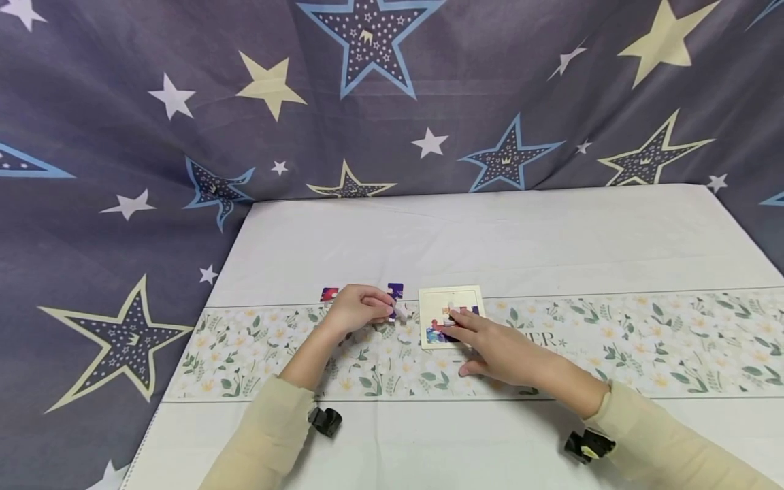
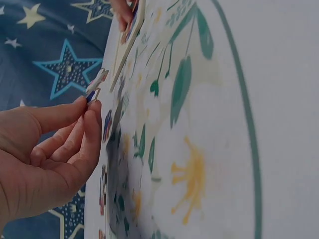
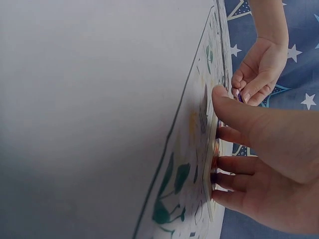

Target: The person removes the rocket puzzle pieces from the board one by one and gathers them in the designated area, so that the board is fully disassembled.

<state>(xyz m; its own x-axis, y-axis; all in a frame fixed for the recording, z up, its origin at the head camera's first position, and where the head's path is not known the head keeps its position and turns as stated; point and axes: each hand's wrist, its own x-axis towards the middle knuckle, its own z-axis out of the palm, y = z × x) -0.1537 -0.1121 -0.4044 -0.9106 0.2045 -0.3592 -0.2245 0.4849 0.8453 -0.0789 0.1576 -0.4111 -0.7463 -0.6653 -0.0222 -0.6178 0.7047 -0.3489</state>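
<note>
Between thumb and fingertips my left hand (image 1: 360, 307) pinches a jigsaw piece (image 2: 93, 88), held just above the table left of the puzzle tray. The square cream puzzle tray (image 1: 431, 296) lies flat, with several colourful pieces fitted along its lower part. My right hand (image 1: 499, 347) rests its fairly straight fingertips on those pieces, and its thumb lies near the tray's lower right edge. Behind the left hand a dark purple piece (image 1: 395, 290) lies on the cloth. A red and purple piece (image 1: 329, 294) lies farther left, partly hidden by that hand.
A white tablecloth (image 1: 490, 238) with a floral band (image 1: 612, 340) covers the table. A dark curtain (image 1: 392, 136) printed with stars hangs behind and at the left. Black wrist cameras (image 1: 325, 421) are worn at both sleeves.
</note>
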